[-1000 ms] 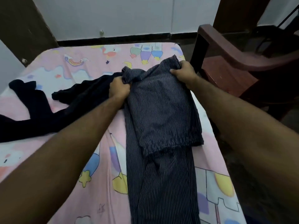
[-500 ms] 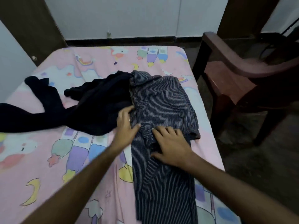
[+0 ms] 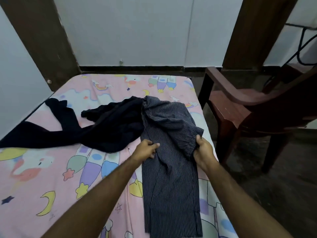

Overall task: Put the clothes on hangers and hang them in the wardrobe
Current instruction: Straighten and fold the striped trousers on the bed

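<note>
A dark pinstriped garment point(image 3: 169, 177) lies lengthwise along the right side of the bed, its upper half folded back over itself. My right hand point(image 3: 203, 152) grips the folded edge of it at the right and lifts that edge a little. My left hand point(image 3: 147, 149) rests on the striped cloth at its left edge, fingers curled and pinching the fabric. A plain dark navy garment point(image 3: 106, 127) lies crumpled to the left, touching the striped one. No hanger and no wardrobe are in view.
The bed point(image 3: 42, 169) has a pink cartoon-print sheet. A dark red plastic armchair point(image 3: 248, 107) stands close to the bed's right side. Brown wooden posts point(image 3: 39, 40) and a white wall stand behind the bed. Dark floor lies to the right.
My hands let go of the garment's top end, pressed flat on its middle, and now grasp the folded edge. The view has pulled back and tilted up.
</note>
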`<move>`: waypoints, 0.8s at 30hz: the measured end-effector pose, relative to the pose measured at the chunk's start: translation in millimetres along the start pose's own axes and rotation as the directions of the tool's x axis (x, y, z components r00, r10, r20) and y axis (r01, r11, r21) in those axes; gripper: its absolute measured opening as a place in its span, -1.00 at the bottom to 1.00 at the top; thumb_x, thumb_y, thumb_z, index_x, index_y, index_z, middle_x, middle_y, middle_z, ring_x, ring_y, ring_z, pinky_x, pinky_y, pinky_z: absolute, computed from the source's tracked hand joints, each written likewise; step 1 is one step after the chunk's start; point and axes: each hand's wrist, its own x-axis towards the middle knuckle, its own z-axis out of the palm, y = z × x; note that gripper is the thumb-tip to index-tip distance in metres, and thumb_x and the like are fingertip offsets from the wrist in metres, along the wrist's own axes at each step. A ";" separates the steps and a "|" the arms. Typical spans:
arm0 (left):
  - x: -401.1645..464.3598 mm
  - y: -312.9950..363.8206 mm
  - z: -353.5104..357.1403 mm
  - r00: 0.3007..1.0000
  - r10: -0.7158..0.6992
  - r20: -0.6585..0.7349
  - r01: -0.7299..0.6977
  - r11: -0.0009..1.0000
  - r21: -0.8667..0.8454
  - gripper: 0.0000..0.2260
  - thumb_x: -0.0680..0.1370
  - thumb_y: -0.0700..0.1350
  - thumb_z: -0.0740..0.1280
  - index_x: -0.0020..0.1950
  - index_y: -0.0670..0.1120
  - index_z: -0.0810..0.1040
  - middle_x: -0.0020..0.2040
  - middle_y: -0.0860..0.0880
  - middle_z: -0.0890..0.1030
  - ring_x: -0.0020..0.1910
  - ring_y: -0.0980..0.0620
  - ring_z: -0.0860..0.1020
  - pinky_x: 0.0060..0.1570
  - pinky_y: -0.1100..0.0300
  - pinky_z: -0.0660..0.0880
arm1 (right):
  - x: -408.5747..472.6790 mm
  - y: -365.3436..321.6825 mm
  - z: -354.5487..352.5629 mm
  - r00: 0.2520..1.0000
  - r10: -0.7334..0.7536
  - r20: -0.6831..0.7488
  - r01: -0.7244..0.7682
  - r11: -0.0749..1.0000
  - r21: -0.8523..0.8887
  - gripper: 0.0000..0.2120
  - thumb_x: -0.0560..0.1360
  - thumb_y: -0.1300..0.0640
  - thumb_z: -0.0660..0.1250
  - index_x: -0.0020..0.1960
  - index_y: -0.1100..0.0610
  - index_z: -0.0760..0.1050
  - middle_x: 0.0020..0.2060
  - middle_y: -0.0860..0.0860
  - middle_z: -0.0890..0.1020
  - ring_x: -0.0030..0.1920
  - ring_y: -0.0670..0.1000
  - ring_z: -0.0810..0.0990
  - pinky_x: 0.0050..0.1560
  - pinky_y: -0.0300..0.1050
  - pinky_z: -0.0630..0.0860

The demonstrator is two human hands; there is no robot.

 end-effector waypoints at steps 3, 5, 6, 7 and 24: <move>4.7 11.2 10.9 0.995 -0.090 0.034 0.094 0.984 -0.152 -0.55 0.56 -0.02 0.44 0.33 -0.17 0.36 0.09 -0.07 0.60 -0.15 0.01 0.60 -0.54 0.29 0.34 | 1.7 -7.8 1.4 1.000 0.008 0.003 -0.008 1.000 0.021 -0.72 0.72 0.18 0.12 0.24 0.26 0.55 0.14 0.19 0.68 0.09 0.12 0.70 0.08 0.03 0.62; 2.7 15.1 16.2 0.989 -0.127 0.081 0.144 0.952 -0.271 -0.67 0.56 -0.16 0.44 0.26 -0.22 0.47 0.09 -0.09 0.61 -0.12 0.02 0.59 -0.57 0.34 0.35 | 1.5 -20.0 12.6 1.000 -0.022 0.021 0.023 1.000 -0.014 -0.72 0.72 0.16 0.12 0.23 0.24 0.55 0.15 0.20 0.68 0.11 0.14 0.69 0.15 0.08 0.59; 1.8 14.4 17.2 0.983 -0.142 0.118 0.172 0.938 -0.300 -0.75 0.56 -0.19 0.43 0.19 -0.21 0.52 0.08 -0.08 0.64 -0.14 0.03 0.59 -0.53 0.32 0.35 | 1.8 -26.9 18.2 0.999 -0.042 0.032 0.043 0.998 -0.039 -0.73 0.72 0.16 0.13 0.21 0.23 0.56 0.13 0.18 0.69 0.10 0.13 0.70 0.15 0.07 0.59; 2.0 12.9 16.3 0.977 -0.157 0.147 0.198 0.923 -0.330 -0.81 0.57 -0.19 0.42 0.14 -0.18 0.55 0.06 -0.07 0.67 -0.15 0.04 0.61 -0.45 0.28 0.38 | -0.8 -35.2 24.5 0.997 -0.064 0.050 0.068 0.995 -0.078 -0.74 0.72 0.16 0.13 0.19 0.21 0.57 0.09 0.15 0.71 0.07 0.10 0.71 0.12 0.03 0.60; -68.5 -13.0 17.3 0.966 -0.143 0.216 0.198 0.945 -0.259 -0.89 0.58 -0.06 0.39 0.00 -0.09 0.56 -0.14 0.00 0.61 -0.29 0.10 0.51 -0.37 0.23 0.34 | -28.7 -37.6 52.2 0.884 -0.309 0.351 0.466 0.523 -0.713 -0.79 0.69 0.06 0.19 0.12 0.15 0.55 0.06 0.06 0.66 0.09 0.05 0.60 0.13 0.00 0.51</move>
